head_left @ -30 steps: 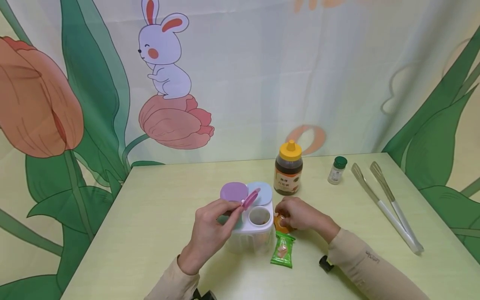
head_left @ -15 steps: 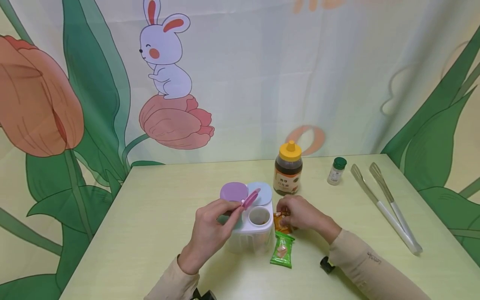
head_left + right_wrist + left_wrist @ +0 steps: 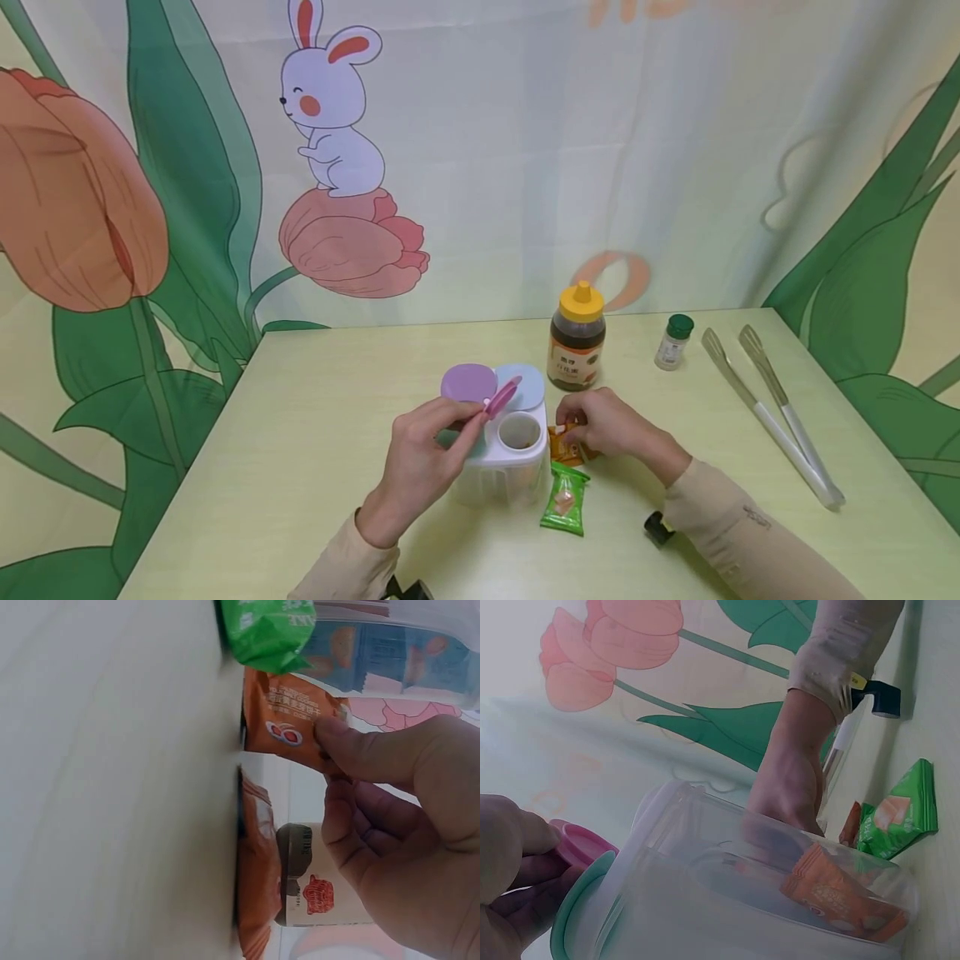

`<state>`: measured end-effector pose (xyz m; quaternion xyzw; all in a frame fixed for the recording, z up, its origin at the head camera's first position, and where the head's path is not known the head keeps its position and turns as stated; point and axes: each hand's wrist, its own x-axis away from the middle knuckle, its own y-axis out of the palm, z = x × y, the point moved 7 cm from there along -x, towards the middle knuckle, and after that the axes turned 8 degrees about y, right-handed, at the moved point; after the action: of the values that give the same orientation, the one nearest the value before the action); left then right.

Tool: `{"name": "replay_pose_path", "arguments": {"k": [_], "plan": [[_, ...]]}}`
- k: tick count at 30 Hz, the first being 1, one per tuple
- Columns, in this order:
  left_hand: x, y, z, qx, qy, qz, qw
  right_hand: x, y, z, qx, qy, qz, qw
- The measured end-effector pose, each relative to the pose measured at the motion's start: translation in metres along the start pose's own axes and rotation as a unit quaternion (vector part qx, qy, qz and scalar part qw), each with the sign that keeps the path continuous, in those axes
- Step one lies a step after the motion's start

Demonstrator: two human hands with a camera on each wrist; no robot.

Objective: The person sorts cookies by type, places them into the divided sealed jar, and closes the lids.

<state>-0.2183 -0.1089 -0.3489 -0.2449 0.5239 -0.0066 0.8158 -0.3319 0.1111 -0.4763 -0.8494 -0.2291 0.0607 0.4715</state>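
My left hand (image 3: pixel 427 450) pinches the raised pink lid (image 3: pixel 502 398) of a clear storage box (image 3: pixel 495 483) with a white top. Below that lid, one round compartment (image 3: pixel 519 432) is uncovered; purple (image 3: pixel 468 382) and pale blue lids (image 3: pixel 521 385) cover others, and a green lid (image 3: pixel 581 907) shows in the left wrist view. Right of the box, my right hand (image 3: pixel 607 423) pinches an orange snack packet (image 3: pixel 285 724) between thumb and fingers, low over the table. A second orange packet (image 3: pixel 259 870) lies beside it. Another orange packet (image 3: pixel 840 892) shows through the box's clear wall.
A green snack packet (image 3: pixel 566 500) lies in front of the box's right corner. Behind stands a honey bottle (image 3: pixel 576 354) with a yellow cap. Farther right are a green-capped shaker (image 3: pixel 672 343) and metal tongs (image 3: pixel 780 417). A printed curtain (image 3: pixel 487 167) hangs along the back edge.
My right hand has shifted slightly right, and the orange packet at its fingers has turned, showing more of its face. My left hand and the pink lid stay in place.
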Motion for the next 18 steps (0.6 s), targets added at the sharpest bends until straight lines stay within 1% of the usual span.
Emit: {"name": "replay_pose_path", "arguments": {"k": [5,18], "plan": [[0.0,0.0,0.0,0.002,0.004,0.002,1.0,0.004,-0.005,-0.002,-0.013,-0.004,-0.002,1.0],[0.0,0.0,0.0,0.001,0.006,0.002,1.0,0.013,-0.021,-0.008,-0.026,-0.029,0.018,0.999]]}}
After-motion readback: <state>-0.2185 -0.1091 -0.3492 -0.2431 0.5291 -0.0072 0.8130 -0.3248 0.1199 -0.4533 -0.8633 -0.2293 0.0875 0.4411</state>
